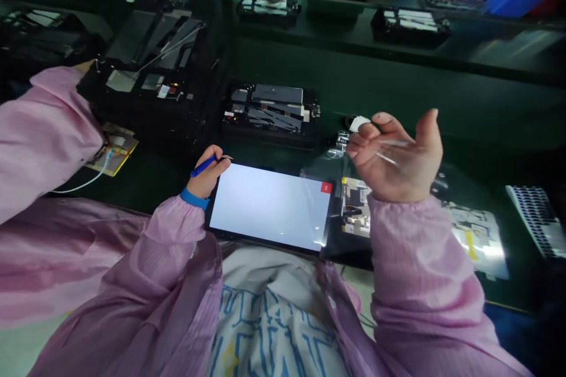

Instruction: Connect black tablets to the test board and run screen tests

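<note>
Left hand (209,172): fingers closed around a slim blue stylus (204,165), its tip just past the tablet's far-left corner; blue wristband (193,198).
Right hand (395,156): raised, palm up, fingers apart and lightly curved, one thin clear strip (393,144) across them.
Tablet (269,207): one, glossy pale screen, red tag (326,187), flat on the dark glassy surface (486,88) between the hands.
Farther: four black trays of electronic parts (269,115), two nearer, two beyond.

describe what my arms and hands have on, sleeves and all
Both arms wear loose pink ribbed smock sleeves, the left sleeve and the right sleeve, gathered at the cuffs. The left hand has a blue wrist strap; the right hand shows none. Neither hand wears gloves.
</note>
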A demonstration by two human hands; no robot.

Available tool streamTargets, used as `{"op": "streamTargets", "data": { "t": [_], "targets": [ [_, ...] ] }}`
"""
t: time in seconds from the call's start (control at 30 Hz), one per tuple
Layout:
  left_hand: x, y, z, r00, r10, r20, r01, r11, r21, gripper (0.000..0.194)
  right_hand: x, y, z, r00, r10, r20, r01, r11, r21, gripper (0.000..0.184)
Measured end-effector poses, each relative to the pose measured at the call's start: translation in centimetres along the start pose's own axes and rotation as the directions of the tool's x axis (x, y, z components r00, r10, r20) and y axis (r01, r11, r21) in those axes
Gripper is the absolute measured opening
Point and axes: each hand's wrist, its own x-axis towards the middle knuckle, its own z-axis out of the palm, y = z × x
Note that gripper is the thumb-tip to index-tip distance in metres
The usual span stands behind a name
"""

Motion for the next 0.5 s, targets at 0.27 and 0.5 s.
{"op": "streamTargets", "data": {
  "t": [0.27, 0.5],
  "targets": [
    [0.2, -0.4, -0.1, 0.999, 0.042, 0.031, -0.043, 0.999, 0.008, 0.045, 1.9, -0.4, 0.3, 0.991, 0.067, -0.116, -0.072, 0.997, -0.038, 0.069],
    [0.0, -0.5, 0.1, 0.999, 0.037, 0.040, -0.036, 0.999, -0.012, 0.049, 1.9, -0.5, 0.9, 0.993, 0.065, -0.095, -0.072, 0.995, -0.071, 0.074]
  ]
}}
